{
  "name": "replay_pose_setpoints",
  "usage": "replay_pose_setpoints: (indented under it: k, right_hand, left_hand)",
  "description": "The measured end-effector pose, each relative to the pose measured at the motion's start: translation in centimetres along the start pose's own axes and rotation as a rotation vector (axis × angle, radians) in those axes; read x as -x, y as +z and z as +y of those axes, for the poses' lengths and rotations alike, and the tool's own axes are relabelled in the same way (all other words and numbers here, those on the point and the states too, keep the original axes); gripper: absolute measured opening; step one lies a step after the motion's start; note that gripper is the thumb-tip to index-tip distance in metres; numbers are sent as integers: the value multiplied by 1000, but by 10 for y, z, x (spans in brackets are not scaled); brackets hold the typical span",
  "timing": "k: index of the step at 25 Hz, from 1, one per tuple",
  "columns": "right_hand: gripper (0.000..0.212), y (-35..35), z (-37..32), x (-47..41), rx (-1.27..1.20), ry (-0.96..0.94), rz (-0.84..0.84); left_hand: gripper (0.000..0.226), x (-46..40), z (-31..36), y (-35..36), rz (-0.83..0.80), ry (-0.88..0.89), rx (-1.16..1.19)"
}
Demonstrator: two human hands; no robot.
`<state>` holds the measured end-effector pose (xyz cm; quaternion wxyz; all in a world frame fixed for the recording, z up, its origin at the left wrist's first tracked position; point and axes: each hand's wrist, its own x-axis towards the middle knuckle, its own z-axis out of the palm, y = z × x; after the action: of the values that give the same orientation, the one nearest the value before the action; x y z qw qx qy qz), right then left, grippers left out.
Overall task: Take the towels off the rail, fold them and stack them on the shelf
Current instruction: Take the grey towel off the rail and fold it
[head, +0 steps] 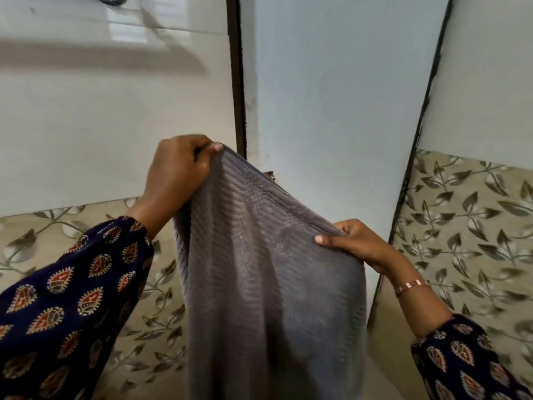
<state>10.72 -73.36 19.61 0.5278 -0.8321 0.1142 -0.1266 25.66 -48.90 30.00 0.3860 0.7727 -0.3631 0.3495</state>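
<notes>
Before a pale door, left hand (pixel 176 171) and right hand (pixel 350 241) pinch a hanging grey towel (pixel 259 269); uneven corners could skew the fold

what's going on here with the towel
A person holds a grey towel up in front of a white wall. The left hand pinches its top corner and the right hand grips the edge lower down. The rest hangs loose, not yet folded. No rail or shelf is in view.
</notes>
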Motion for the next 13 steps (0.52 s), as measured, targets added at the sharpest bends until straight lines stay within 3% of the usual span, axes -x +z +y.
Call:
replay_pose_setpoints:
  k: [6,10,13]
  right_hand:
    - [39,-34,53,15,10,112,171]
    - [49,-54,67,4,425,166,191]
    - [40,-62,74,-1,504,214,327]
  left_hand:
    - [31,-4,-12,10,76,-166,53]
    - [29,4,-32,25,21,-276,73]
    - [30,5,-38,31,25,-359,120]
